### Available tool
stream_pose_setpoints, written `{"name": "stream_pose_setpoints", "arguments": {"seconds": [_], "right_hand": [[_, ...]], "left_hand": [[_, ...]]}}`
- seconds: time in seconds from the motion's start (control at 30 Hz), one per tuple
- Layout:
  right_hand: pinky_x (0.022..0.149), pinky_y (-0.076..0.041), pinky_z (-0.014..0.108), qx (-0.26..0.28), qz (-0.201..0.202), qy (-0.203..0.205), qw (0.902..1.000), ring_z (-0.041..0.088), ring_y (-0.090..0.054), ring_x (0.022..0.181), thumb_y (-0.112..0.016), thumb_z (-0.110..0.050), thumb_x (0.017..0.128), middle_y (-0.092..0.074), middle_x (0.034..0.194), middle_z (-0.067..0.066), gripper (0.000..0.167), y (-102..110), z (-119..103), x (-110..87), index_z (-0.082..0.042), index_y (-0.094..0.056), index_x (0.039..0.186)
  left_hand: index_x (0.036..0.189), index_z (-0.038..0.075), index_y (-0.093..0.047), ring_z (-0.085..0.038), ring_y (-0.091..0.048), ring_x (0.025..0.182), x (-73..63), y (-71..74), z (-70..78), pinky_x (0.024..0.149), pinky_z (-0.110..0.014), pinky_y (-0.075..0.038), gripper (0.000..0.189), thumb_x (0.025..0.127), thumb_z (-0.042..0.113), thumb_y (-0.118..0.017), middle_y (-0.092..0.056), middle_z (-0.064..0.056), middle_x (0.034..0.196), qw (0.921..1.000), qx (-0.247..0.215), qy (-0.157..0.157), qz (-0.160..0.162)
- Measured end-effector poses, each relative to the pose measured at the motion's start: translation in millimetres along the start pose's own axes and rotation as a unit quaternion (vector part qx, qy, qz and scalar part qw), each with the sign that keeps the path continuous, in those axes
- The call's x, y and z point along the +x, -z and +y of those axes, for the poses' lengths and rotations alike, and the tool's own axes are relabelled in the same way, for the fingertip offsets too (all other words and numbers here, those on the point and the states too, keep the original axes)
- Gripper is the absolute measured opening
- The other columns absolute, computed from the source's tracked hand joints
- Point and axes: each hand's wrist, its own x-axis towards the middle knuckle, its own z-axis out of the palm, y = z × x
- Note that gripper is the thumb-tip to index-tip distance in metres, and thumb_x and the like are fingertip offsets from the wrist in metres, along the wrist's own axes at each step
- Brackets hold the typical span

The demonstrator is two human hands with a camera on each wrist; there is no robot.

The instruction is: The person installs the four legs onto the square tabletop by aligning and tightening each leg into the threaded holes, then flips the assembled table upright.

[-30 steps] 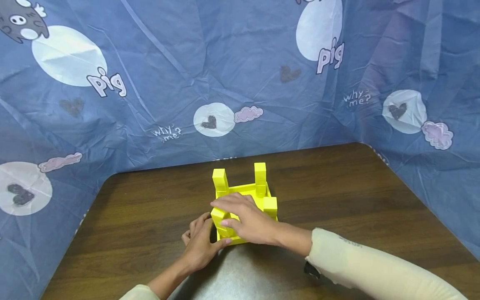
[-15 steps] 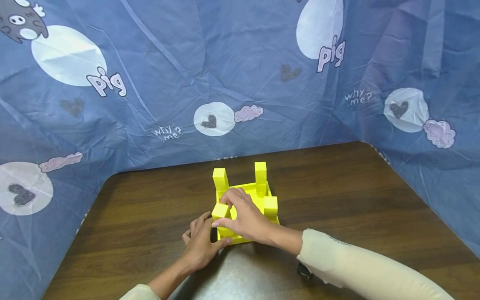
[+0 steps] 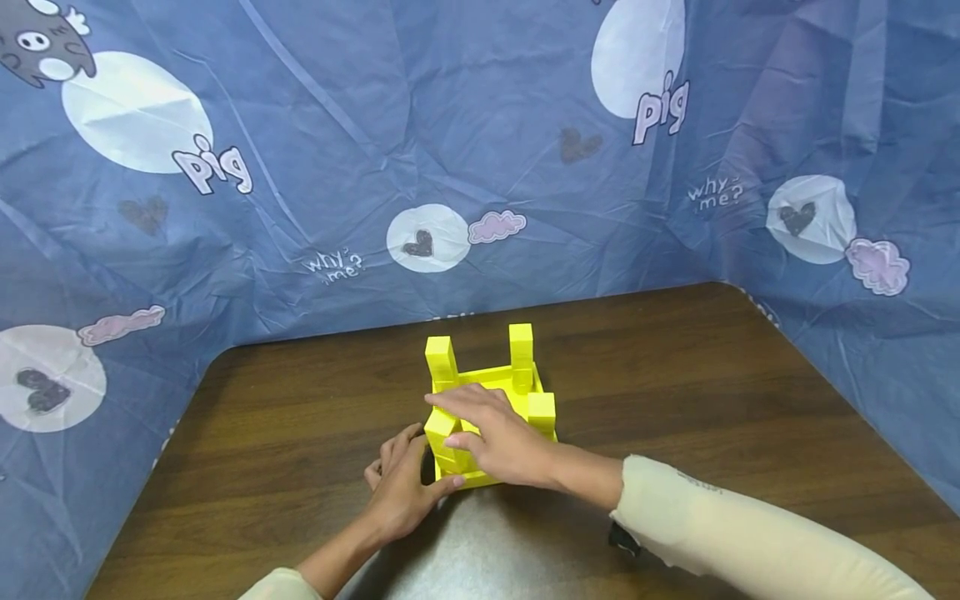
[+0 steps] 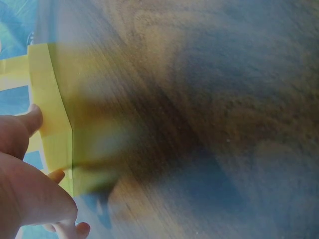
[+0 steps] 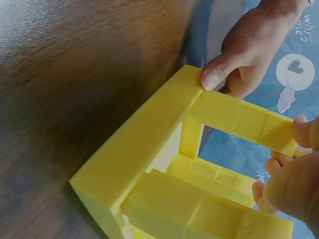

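A yellow plastic piece like a small upturned table lies on the wooden table, its square rimmed base (image 3: 476, 481) flat and several block legs pointing up. My left hand (image 3: 401, 496) grips the base's near left corner, thumb on the near rim and the other fingers along the left side. At the near left leg (image 3: 439, 425) my right hand (image 3: 513, 442) reaches over the base. In the right wrist view that leg (image 5: 244, 119) has its free end between my right thumb and fingers. The left wrist view shows the base's side (image 4: 52, 109) with my left thumb against it.
Other yellow legs stand at the far left (image 3: 440, 358), far right (image 3: 521, 354) and near right (image 3: 542, 410) corners, close around my right hand. The brown tabletop (image 3: 675, 375) stretches to a blue printed cloth (image 3: 480, 150) hanging behind.
My right fingers curled tighter around the near left leg half a second ago, then swung back out to a straighter pose. The leg's top has turned slightly. My left hand stays put.
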Motion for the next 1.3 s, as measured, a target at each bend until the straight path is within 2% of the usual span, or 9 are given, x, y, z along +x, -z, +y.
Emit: {"name": "stream_pose_setpoints", "arguments": {"seconds": [0.2,0.33,0.47,0.57,0.7,0.8,0.93,1.03,1.3], "right_hand": [[0.103,-0.03,0.045,-0.002,0.038,-0.002,0.9993,0.017,-0.05,0.118,-0.071,-0.016,0.087,-0.06,0.123,-0.002,0.04,-4,4,2.1,-0.015,-0.057,0.124],[0.091,-0.039,0.039,0.013,0.065,-0.021,0.9975,0.021,-0.05,0.105,-0.077,-0.024,0.082,-0.055,0.104,-0.003,0.036,-10,5,4.5,-0.014,-0.053,0.107],[0.082,-0.04,0.034,0.025,0.077,-0.035,0.9961,0.023,-0.048,0.1,-0.079,-0.028,0.08,-0.049,0.096,-0.001,0.038,-12,5,5.2,-0.016,-0.049,0.099],[0.087,-0.039,0.036,0.02,0.074,-0.039,0.9963,0.022,-0.048,0.104,-0.079,-0.03,0.08,-0.052,0.102,0.001,0.041,-12,4,5.4,-0.014,-0.051,0.105],[0.105,-0.027,0.046,0.022,0.032,-0.04,0.9984,0.016,-0.041,0.126,-0.075,-0.03,0.084,-0.052,0.133,-0.003,0.058,-8,2,3.7,-0.017,-0.049,0.134],[0.108,-0.02,0.05,0.041,0.002,-0.023,0.9989,0.013,-0.034,0.134,-0.069,-0.025,0.09,-0.044,0.146,-0.008,0.063,-4,3,1.5,-0.022,-0.041,0.146],[0.105,-0.023,0.048,0.062,0.001,0.003,0.9981,0.01,-0.039,0.131,-0.062,-0.016,0.094,-0.05,0.142,-0.008,0.05,-3,5,0.7,-0.021,-0.049,0.142],[0.102,-0.025,0.047,0.065,0.01,0.004,0.9978,0.01,-0.043,0.128,-0.061,-0.013,0.094,-0.056,0.136,-0.008,0.042,-3,7,1.9,-0.019,-0.056,0.136],[0.103,-0.026,0.046,0.038,0.001,-0.001,0.9993,0.012,-0.044,0.127,-0.063,-0.012,0.093,-0.058,0.13,-0.007,0.038,-1,7,6.7,-0.017,-0.058,0.13]], "left_hand": [[0.126,0.01,-0.055,-0.037,-0.026,0.133,-0.6,-0.4,0.3,0.091,-0.059,-0.014,0.058,0.08,0.035,-0.078,-0.036,-0.017,0.147,1.0,0.004,0.0,0.005],[0.124,0.01,-0.056,-0.038,-0.026,0.133,-0.6,-0.4,0.6,0.091,-0.059,-0.014,0.056,0.08,0.036,-0.078,-0.035,-0.018,0.147,1.0,0.006,0.003,0.002],[0.125,0.01,-0.056,-0.039,-0.025,0.134,0.2,0.8,1.4,0.092,-0.06,-0.013,0.056,0.08,0.037,-0.078,-0.034,-0.019,0.148,1.0,0.006,0.005,0.0],[0.126,0.01,-0.056,-0.039,-0.024,0.134,0.6,1.6,1.6,0.093,-0.061,-0.013,0.057,0.08,0.036,-0.078,-0.034,-0.019,0.149,1.0,0.004,0.007,-0.001],[0.125,0.01,-0.056,-0.039,-0.024,0.134,0.3,0.7,1.1,0.093,-0.061,-0.013,0.057,0.081,0.037,-0.077,-0.034,-0.019,0.149,1.0,0.006,0.006,-0.001],[0.125,0.009,-0.055,-0.039,-0.024,0.134,-0.4,-0.3,0.6,0.093,-0.061,-0.013,0.057,0.081,0.038,-0.077,-0.033,-0.019,0.149,0.9999,0.008,0.006,-0.002],[0.125,0.008,-0.055,-0.038,-0.025,0.134,-1.0,-0.8,-0.1,0.093,-0.06,-0.013,0.058,0.08,0.037,-0.077,-0.034,-0.018,0.148,0.9999,0.009,0.009,-0.002],[0.125,0.008,-0.055,-0.038,-0.026,0.134,-0.5,-1.2,0.0,0.093,-0.06,-0.014,0.059,0.08,0.039,-0.078,-0.035,-0.018,0.148,0.9999,0.012,0.009,0.0],[0.126,0.009,-0.055,-0.037,-0.026,0.133,0.0,-1.6,-0.1,0.091,-0.059,-0.016,0.06,0.08,0.04,-0.077,-0.036,-0.017,0.147,0.9998,0.016,0.007,0.001]]}}
